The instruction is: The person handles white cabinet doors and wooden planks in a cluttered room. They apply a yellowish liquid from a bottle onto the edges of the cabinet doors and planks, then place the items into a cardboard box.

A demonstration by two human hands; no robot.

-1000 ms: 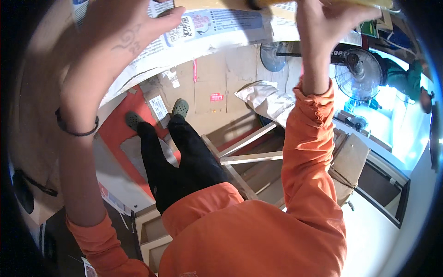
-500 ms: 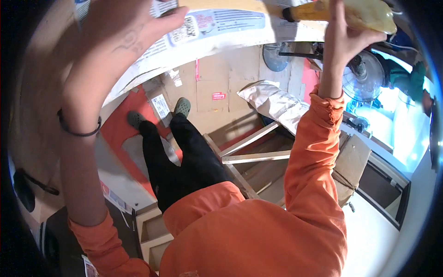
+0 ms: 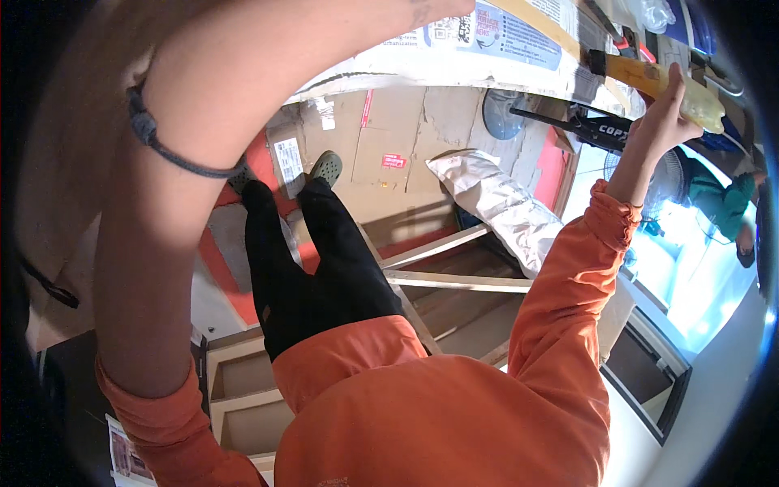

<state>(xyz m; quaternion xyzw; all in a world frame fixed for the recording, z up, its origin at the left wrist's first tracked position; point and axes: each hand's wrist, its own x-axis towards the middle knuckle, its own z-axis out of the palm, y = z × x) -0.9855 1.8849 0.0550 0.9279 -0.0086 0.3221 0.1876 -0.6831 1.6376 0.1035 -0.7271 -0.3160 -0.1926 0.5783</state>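
Observation:
At the upper right, my right hand (image 3: 664,122) is closed around a yellow bottle (image 3: 637,75) with a dark tip and a pale, cloudy rear end. The bottle lies nearly level, its tip pointing left at a long light-wood strip (image 3: 542,28). This strip runs slantwise over a work surface covered with printed paper (image 3: 519,50). My left forearm reaches across the upper left, and only a part of my left hand (image 3: 445,10) shows at the top edge. Its fingers are out of view, so what it touches cannot be seen.
A wooden frame (image 3: 454,281) and a white sack (image 3: 495,203) lie beyond my legs on cardboard flooring (image 3: 349,191). A fan (image 3: 667,174) stands at the right, near a person in a green sleeve (image 3: 718,195). A red-handled tool (image 3: 637,45) lies behind the bottle.
My left arm has swung right along the strip, carrying the hand mostly out of view. My right hand, still on the bottle, sits farther right and lower in the picture.

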